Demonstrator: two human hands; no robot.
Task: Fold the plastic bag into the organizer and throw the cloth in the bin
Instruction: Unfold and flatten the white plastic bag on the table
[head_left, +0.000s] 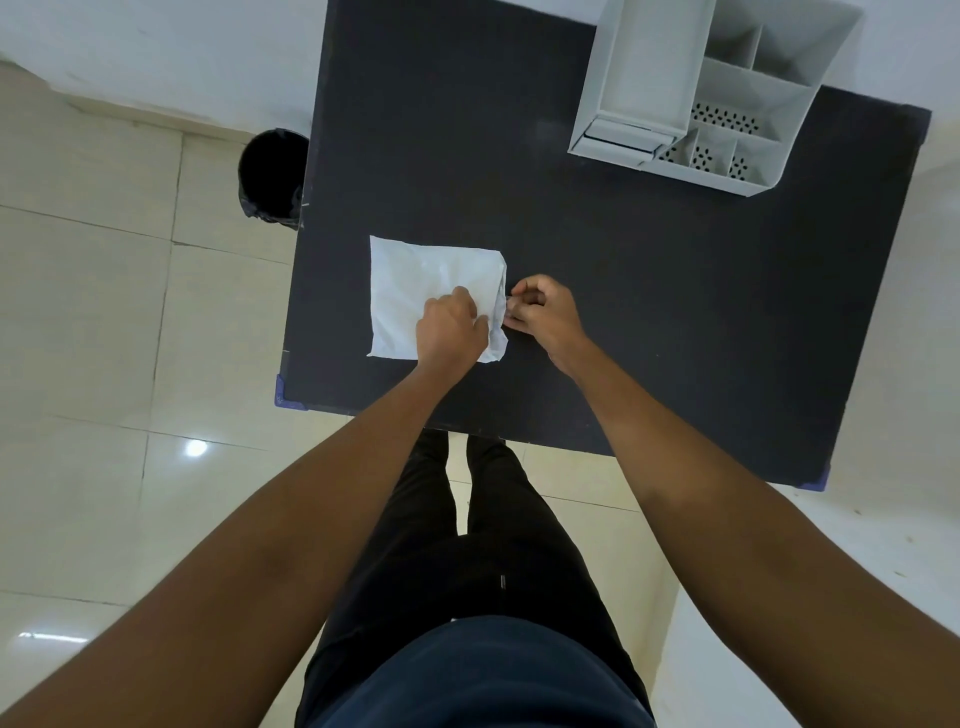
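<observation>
A white plastic bag (415, 280) lies flat on the dark table (649, 312), near its front left part. My left hand (449, 330) rests on the bag's lower right area with its fingers curled onto the plastic. My right hand (543, 312) pinches the bag's right edge between thumb and fingers. A white organizer (727, 93) with several compartments stands at the table's far right. A black bin (272, 176) lined with a dark bag sits on the floor beside the table's left edge. No cloth is visible.
Pale floor tiles (104, 364) surround the table. Blue corner guards (280, 395) mark the table's near corners. My legs stand at the table's front edge. A white wall runs behind the table.
</observation>
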